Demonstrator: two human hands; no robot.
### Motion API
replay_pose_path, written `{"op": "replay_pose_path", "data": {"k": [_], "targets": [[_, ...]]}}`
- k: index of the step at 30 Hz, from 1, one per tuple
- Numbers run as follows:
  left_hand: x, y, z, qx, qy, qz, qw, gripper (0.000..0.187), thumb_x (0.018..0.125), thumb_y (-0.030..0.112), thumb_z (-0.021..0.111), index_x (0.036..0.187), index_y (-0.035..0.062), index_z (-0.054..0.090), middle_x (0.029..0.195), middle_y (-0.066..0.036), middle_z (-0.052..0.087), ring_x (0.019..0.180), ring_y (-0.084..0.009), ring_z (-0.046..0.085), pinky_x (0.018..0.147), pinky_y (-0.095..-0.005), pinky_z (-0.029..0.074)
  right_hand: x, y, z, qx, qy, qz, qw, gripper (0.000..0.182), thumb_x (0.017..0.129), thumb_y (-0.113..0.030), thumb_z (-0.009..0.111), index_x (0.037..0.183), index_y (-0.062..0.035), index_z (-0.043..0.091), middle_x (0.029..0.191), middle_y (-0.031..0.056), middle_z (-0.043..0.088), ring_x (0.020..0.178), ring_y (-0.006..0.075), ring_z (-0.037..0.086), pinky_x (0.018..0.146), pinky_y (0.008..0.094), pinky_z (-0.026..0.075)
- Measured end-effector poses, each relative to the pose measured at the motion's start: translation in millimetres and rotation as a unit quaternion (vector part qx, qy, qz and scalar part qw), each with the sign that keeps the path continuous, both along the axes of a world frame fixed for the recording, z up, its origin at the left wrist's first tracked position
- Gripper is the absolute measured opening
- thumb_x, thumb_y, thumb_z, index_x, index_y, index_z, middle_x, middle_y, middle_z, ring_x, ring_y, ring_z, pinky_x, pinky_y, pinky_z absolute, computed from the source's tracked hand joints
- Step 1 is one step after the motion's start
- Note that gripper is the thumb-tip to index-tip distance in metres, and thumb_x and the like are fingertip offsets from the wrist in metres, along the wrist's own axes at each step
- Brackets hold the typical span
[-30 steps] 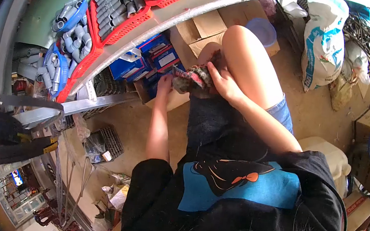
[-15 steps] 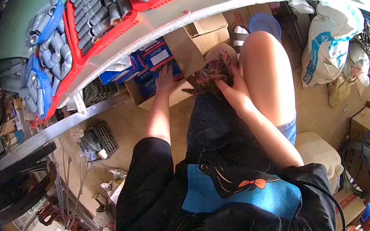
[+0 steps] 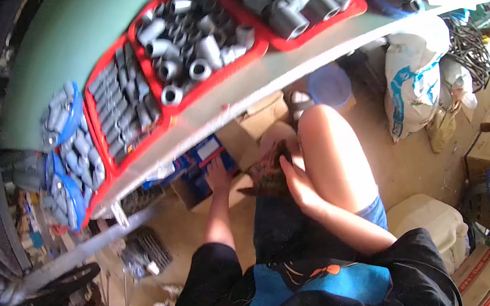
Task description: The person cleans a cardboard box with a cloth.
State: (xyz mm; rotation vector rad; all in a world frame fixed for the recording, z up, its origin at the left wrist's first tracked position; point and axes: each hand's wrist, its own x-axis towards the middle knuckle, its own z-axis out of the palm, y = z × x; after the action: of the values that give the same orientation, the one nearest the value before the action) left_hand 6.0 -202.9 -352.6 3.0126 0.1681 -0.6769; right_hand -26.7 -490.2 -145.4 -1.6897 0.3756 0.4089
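From where I watch, the largest thing is the green tabletop [image 3: 106, 2], curving across the upper left with red baskets [image 3: 169, 122] of grey pipe fittings [image 3: 209, 51] on it. At the upper right I see a white sack [image 3: 414, 86] with blue print standing on the floor, and at the right, lower down, a beige container [image 3: 429, 223]. Below the table's edge, near the bare knees, sits an open cardboard carton [image 3: 203, 202] with blue boxes [image 3: 210, 148] in it, one showing a white label. My right hand [image 3: 303, 186] is closed around a dark, patterned cloth [image 3: 267, 175], bunched up just beside the carton and in front of the near knee. My left hand [image 3: 217, 175] reaches in over the blue boxes, fingers forward at the labelled one; I can't tell whether it grips a box or only touches it.
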Motion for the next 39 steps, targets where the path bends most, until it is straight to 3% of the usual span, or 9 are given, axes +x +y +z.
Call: {"op": "replay_pose_path", "data": {"k": [5,10,14,18,21,24,26,32,39], "targets": [[28,-4,6,0.115,0.144,-0.027,0.983,0.119,0.067,0.06,0.082,0.156,0.0123,0.019,0.16,-0.008,0.027,0.149,-0.0297,0.021,0.107,-0.0618,0.038,1,12,-16,-0.036,-0.088,-0.075,0.993,0.057,0.104,-0.042,0.043,0.133,0.0057,0.053,0.134,0.0219,0.057,0.136,0.031,0.043,0.116,0.0373,0.026],[26,6,8,0.087,0.085,-0.11,0.986,0.121,0.064,0.064,0.082,0.155,0.0091,0.024,0.158,-0.008,0.029,0.149,-0.0303,0.021,0.113,-0.0633,0.028,-6,1,15,-0.022,-0.124,0.026,0.992,0.04,0.104,-0.035,0.047,0.09,0.001,0.057,0.086,0.0131,0.053,0.086,0.0251,0.05,0.084,0.038,0.04],[-2,14,64,0.03,-0.039,-0.121,0.991,0.112,0.06,0.059,0.085,0.146,0.0064,0.036,0.143,-0.012,0.042,0.14,-0.0345,0.035,0.11,-0.0611,0.032,0,-7,43,0.122,0.074,0.046,0.989,0.047,0.105,-0.041,0.046,0.082,-0.0027,0.059,0.065,0.0049,0.046,0.075,0.0171,0.049,0.078,0.0325,0.041],[-35,37,135,-0.1,-0.131,-0.113,0.98,0.097,0.058,0.047,0.089,0.135,0.0047,0.045,0.128,-0.018,0.047,0.124,-0.0412,0.047,0.103,-0.0559,0.041,-2,0,35,0.225,0.011,-0.022,0.974,0.055,0.106,-0.045,0.04,0.099,0.0015,0.068,0.091,0.005,0.069,0.085,0.0144,0.059,0.087,0.0323,0.045],[-60,37,210,-0.129,-0.205,-0.085,0.967,0.09,0.059,0.038,0.089,0.131,0.0037,0.047,0.121,-0.021,0.048,0.115,-0.0444,0.052,0.097,-0.0529,0.046,7,-6,26,0.473,0.198,-0.144,0.847,0.051,0.1,-0.043,0.055,0.135,-0.005,0.057,0.136,0.0082,0.061,0.125,0.0232,0.054,0.107,0.032,0.037],[-82,32,285,-0.148,-0.293,0.0,0.945,0.083,0.06,0.03,0.087,0.127,0.0025,0.047,0.115,-0.021,0.05,0.107,-0.0442,0.055,0.092,-0.0527,0.047,11,-40,105,0.487,0.063,-0.205,0.847,0.041,0.1,-0.038,0.051,0.121,-0.004,0.056,0.11,0.0126,0.065,0.1,0.0297,0.065,0.092,0.0441,0.051],[-99,57,303,-0.215,-0.414,0.005,0.885,0.085,0.062,0.027,0.084,0.132,-0.0001,0.044,0.115,-0.018,0.049,0.109,-0.0368,0.054,0.095,-0.0469,0.044,6,-66,137,0.644,0.007,-0.187,0.742,0.045,0.102,-0.04,0.046,0.125,-0.0019,0.052,0.114,0.0173,0.062,0.095,0.0332,0.066,0.084,0.0488,0.055],[-144,6,392,-0.463,-0.45,0.157,0.747,0.08,0.083,0.041,0.07,0.141,-0.0035,0.038,0.13,-0.019,0.052,0.116,-0.0289,0.054,0.099,-0.0433,0.044,-23,-135,166,0.64,-0.198,-0.109,0.734,0.051,0.106,-0.032,0.033,0.137,0.0054,0.048,0.138,0.0196,0.056,0.127,0.0335,0.053,0.112,0.0478,0.037],[-125,-38,378,-0.713,-0.333,0.2,0.584,0.08,0.07,0.039,0.069,0.131,-0.0073,0.046,0.118,-0.021,0.058,0.108,-0.0303,0.059,0.092,-0.0437,0.049,-79,-138,192,0.608,-0.35,-0.008,0.713,0.062,0.106,-0.04,0.03,0.156,-0.0024,0.025,0.156,0.0209,0.036,0.146,0.037,0.032,0.12,0.0545,0.022]]}}
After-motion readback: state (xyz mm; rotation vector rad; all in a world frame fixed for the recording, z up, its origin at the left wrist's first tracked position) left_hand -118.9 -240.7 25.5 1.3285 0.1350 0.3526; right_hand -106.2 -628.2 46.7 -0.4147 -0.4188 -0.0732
